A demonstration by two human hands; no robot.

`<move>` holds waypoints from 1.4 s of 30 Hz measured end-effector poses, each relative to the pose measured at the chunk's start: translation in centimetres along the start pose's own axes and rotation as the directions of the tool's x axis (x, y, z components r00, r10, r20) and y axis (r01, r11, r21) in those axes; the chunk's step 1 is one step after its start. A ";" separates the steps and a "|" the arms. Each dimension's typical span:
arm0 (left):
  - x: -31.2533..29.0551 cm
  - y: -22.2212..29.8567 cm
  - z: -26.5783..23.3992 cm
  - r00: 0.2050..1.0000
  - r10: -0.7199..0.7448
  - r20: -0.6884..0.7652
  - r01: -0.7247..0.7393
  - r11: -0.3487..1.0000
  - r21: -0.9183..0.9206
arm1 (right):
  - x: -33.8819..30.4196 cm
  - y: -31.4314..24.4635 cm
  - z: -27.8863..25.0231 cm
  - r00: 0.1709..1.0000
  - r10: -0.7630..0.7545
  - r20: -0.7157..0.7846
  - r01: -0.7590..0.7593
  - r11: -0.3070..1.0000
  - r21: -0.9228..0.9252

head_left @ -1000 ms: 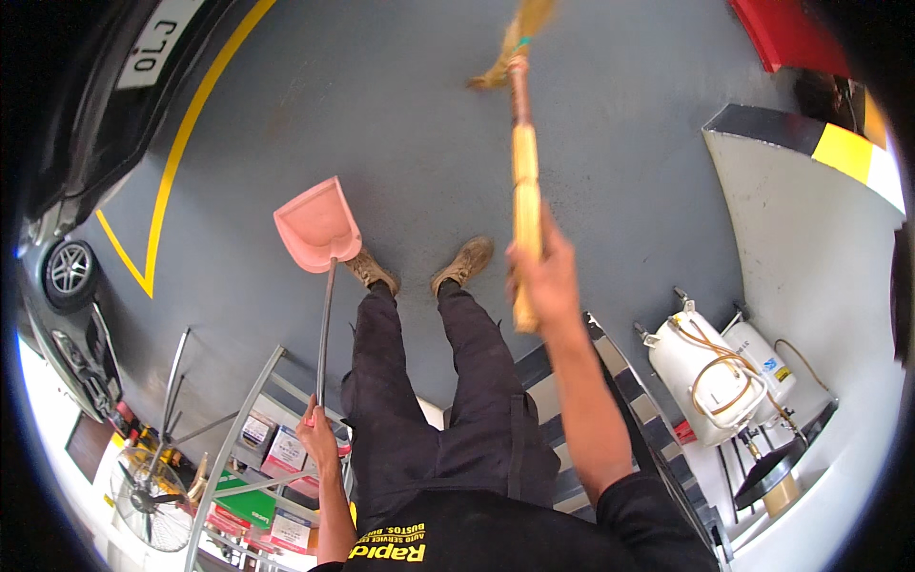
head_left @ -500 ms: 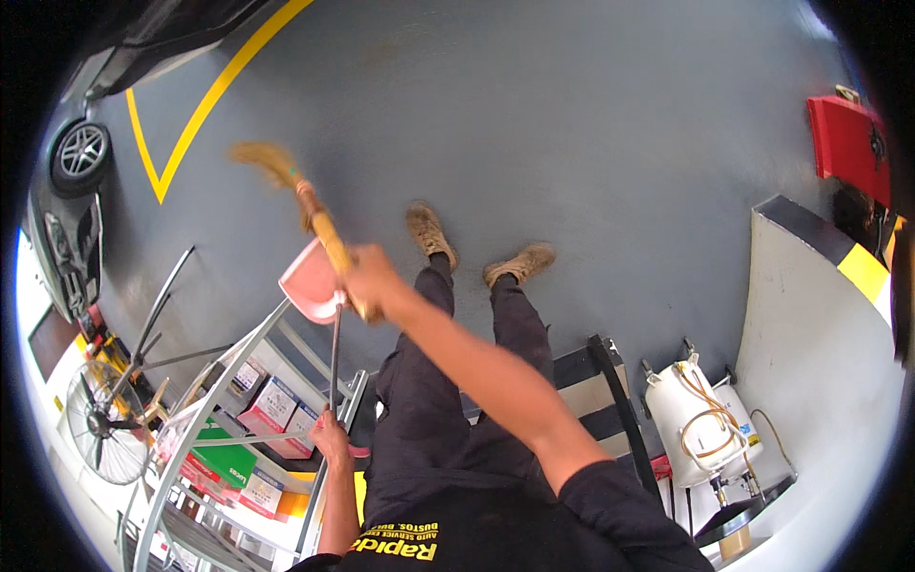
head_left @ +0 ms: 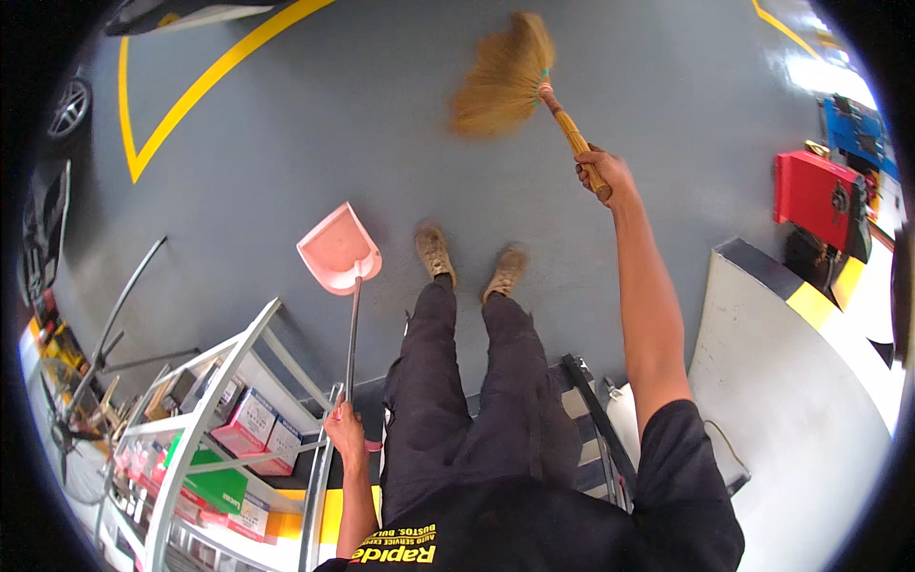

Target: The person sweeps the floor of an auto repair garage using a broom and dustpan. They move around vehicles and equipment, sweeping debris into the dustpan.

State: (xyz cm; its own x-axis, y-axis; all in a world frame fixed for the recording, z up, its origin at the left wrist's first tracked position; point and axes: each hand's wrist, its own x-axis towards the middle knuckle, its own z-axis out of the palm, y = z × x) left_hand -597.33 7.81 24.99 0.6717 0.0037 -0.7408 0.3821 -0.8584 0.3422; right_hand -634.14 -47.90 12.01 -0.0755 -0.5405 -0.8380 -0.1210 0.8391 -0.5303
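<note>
My right hand (head_left: 606,175) is closed around the handle end of a soft straw broom (head_left: 503,78), held out ahead and to the right. Its fanned tan bristles spread over the grey floor, pointing away and leftward, slightly blurred. My left hand (head_left: 345,429) grips the long dark handle of a pink dustpan (head_left: 341,250), low on the left beside a metal rack. The pan's open mouth faces away from me, just left of my shoes (head_left: 434,252).
A grey metal rack (head_left: 195,429) with boxes stands close on my left, near a large fan (head_left: 65,434). Car parts and a wheel (head_left: 71,107) lie at far left. On the right are a curved low wall (head_left: 796,353) and a red cabinet (head_left: 818,198).
My right hand has swung the broom from the left, across the dustpan, out to the far right. The dustpan now shows fully, and my left hand is still on its handle.
</note>
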 end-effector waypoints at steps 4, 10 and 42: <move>0.0 4.7 2.2 0.995 -0.036 0.090 0.040 0.999 -0.036 | -1.7 -2.7 -1.5 0.981 -0.106 -0.160 0.079 0.983 -0.164; -1.9 8.1 2.7 0.992 0.028 0.126 -0.032 0.999 0.027 | -16.2 -3.4 8.7 0.972 -0.178 -0.152 0.144 0.967 -0.210; -10.2 43.8 34.2 0.965 0.093 0.244 -0.172 0.930 0.326 | 23.3 -29.0 -28.2 0.970 -0.018 -0.243 0.065 0.980 0.188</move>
State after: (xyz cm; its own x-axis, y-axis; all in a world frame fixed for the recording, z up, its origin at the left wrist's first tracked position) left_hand -609.11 -47.37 27.81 0.5292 -0.2012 -0.8243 0.0330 -0.9658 0.2570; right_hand -660.27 -86.52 11.47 -0.3113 -0.5542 -0.7720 0.0623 0.7987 -0.5985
